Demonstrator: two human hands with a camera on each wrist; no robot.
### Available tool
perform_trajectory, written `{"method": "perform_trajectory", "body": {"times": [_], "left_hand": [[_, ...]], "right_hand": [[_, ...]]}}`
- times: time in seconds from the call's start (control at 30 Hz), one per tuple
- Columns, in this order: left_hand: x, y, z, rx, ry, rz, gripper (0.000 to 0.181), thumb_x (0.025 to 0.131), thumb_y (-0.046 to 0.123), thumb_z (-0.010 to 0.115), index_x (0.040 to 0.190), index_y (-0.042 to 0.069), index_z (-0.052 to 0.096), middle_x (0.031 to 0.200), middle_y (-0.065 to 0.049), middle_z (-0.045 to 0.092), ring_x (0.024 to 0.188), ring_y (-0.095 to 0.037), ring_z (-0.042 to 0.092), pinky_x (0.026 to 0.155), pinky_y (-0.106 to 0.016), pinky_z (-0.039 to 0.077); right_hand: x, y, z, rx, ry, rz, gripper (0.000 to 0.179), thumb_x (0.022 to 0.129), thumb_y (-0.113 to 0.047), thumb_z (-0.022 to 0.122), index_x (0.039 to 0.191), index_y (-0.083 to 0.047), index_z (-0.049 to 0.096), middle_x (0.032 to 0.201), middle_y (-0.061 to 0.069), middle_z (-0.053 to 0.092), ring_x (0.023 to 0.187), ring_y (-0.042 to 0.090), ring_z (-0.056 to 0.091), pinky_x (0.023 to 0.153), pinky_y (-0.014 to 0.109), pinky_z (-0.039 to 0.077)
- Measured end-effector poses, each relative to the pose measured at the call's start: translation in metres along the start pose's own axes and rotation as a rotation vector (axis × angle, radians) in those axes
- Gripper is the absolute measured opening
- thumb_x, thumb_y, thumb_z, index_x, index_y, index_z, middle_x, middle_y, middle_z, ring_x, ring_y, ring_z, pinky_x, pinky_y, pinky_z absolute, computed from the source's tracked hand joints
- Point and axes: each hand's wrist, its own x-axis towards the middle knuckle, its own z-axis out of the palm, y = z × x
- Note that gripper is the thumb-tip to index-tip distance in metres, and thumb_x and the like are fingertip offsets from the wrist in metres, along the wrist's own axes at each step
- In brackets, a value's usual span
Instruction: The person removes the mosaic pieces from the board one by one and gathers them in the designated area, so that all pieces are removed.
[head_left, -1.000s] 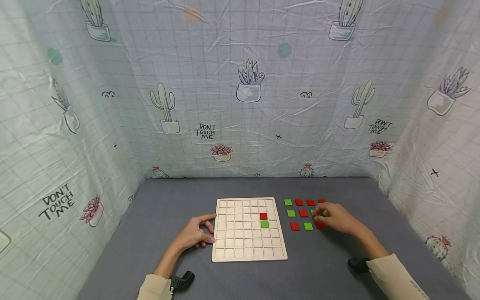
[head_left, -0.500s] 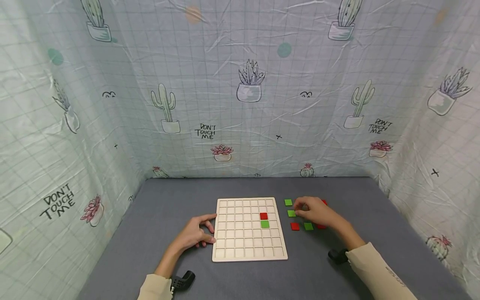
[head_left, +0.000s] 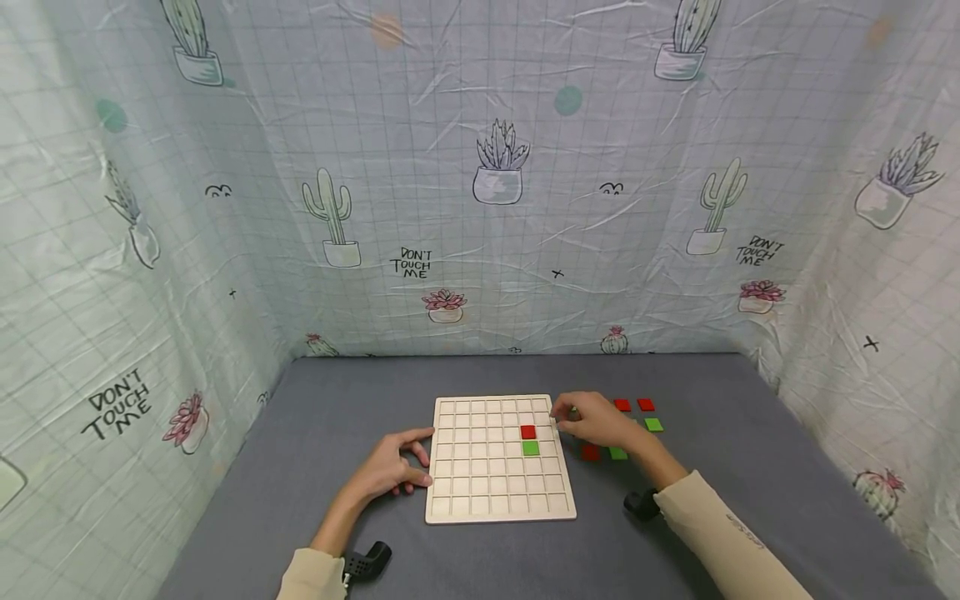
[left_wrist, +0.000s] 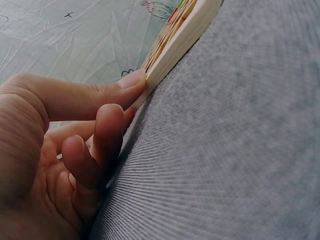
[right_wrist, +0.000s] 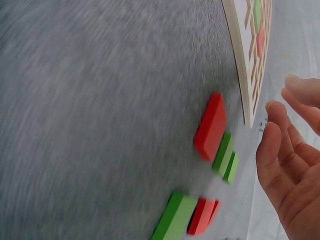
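A pale wooden grid board [head_left: 480,492] lies flat on the table. A red tile [head_left: 528,432] sits in one of its squares, with a green tile [head_left: 531,448] in the square just nearer. My left hand [head_left: 386,467] touches the board's left edge with thumb and index finger; its other fingers curl loosely, as the left wrist view [left_wrist: 65,145] shows. My right hand [head_left: 596,418] is at the board's right edge, thumb and index fingertips close together. Whether a tile is between them cannot be seen. Loose tiles lie beneath and beside this hand, partly covered by it.
Right of the board, red tiles [head_left: 646,405] and green tiles [head_left: 654,425] lie in loose rows on the dark grey table [head_left: 360,383]. In the right wrist view a red tile [right_wrist: 211,127] lies near the board's edge. A printed cloth [head_left: 525,308] hangs around the table.
My right hand has moved left from the far side of the loose tiles to the board's right edge, uncovering tiles at the right. My left hand has stayed at the board's left edge.
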Motion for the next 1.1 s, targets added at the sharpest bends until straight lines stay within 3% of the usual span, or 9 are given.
{"method": "perform_trajectory", "body": {"times": [0.27, 0.53, 0.87, 1.1], "left_hand": [[0.000, -0.001, 0.000, -0.008, -0.005, 0.009, 0.086, 0.073, 0.011, 0.089, 0.151, 0.008, 0.053, 0.095, -0.009, 0.066, 0.052, -0.017, 0.061, 0.042, -0.031, 0.044], [0.000, -0.003, 0.000, -0.002, -0.008, 0.016, 0.086, 0.073, 0.011, 0.090, 0.151, 0.008, 0.053, 0.094, -0.008, 0.065, 0.053, -0.019, 0.061, 0.042, -0.032, 0.044], [0.002, -0.002, 0.001, 0.002, 0.000, 0.014, 0.086, 0.072, 0.009, 0.090, 0.150, 0.007, 0.054, 0.093, -0.007, 0.066, 0.051, -0.017, 0.060, 0.041, -0.030, 0.044], [0.002, -0.004, 0.001, -0.008, -0.002, 0.004, 0.086, 0.073, 0.009, 0.089, 0.151, 0.009, 0.053, 0.094, -0.007, 0.066, 0.052, -0.018, 0.061, 0.042, -0.030, 0.043]], "right_hand": [[0.019, -0.009, 0.014, -0.017, -0.026, -0.033, 0.018, 0.097, -0.012, 0.070, 0.114, -0.005, 0.073, 0.099, 0.005, 0.072, 0.071, 0.008, 0.060, 0.065, 0.025, 0.050], [0.033, -0.016, 0.025, -0.043, -0.050, -0.011, 0.016, 0.096, -0.012, 0.072, 0.111, -0.007, 0.075, 0.101, 0.004, 0.075, 0.078, 0.008, 0.062, 0.067, 0.024, 0.050], [0.039, -0.013, 0.031, -0.073, -0.057, 0.000, 0.008, 0.093, -0.013, 0.077, 0.101, -0.015, 0.078, 0.094, -0.005, 0.072, 0.082, 0.007, 0.060, 0.071, 0.026, 0.050], [0.041, -0.014, 0.031, -0.064, -0.058, 0.010, 0.008, 0.091, -0.009, 0.077, 0.097, -0.013, 0.076, 0.089, -0.004, 0.070, 0.079, 0.009, 0.057, 0.069, 0.026, 0.048]]}}
